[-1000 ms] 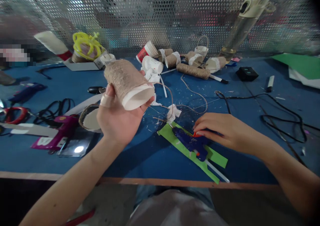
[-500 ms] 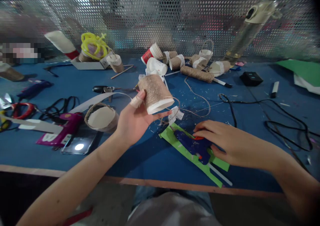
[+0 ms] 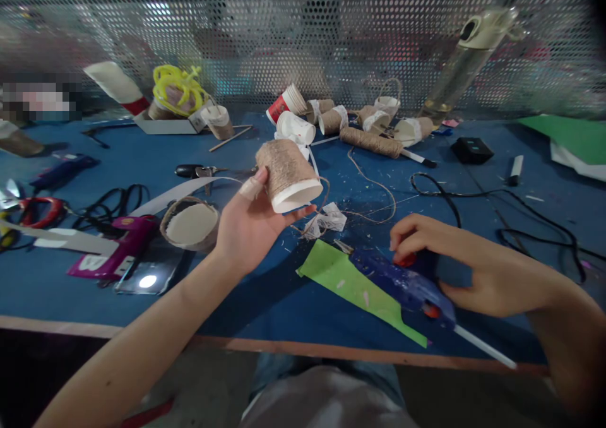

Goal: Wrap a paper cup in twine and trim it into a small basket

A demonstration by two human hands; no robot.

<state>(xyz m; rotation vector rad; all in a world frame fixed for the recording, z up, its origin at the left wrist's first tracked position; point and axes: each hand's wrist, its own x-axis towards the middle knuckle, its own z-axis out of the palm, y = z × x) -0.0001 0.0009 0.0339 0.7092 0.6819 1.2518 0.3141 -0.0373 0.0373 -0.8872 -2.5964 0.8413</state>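
Observation:
My left hand [image 3: 243, 235] grips a paper cup [image 3: 286, 166] wrapped in brown twine, tilted on its side with its white rim toward the lower right. A loose twine end loops beside the rim. My right hand [image 3: 478, 270] is closed on a blue glue gun [image 3: 402, 283], fingers at its red trigger. The nozzle points up and left, toward the cup but apart from it. From the gun's rear sticks a white glue stick [image 3: 485, 347]. Partly behind the gun lies a strip of green paper [image 3: 334, 273] on the table.
Left of my hand are a twine-trimmed cup [image 3: 192, 223], a purple glue gun [image 3: 118, 248] and a phone [image 3: 149, 273] with its light on. A twine spool [image 3: 370, 142] and several wrapped cups lie farther back. A black cable [image 3: 440, 194] runs across the right; perforated metal [image 3: 284, 36] stands behind.
My right hand has closed on the blue glue gun and drawn it up and right, off the green paper. The cup in my left hand has moved slightly left and tipped a little.

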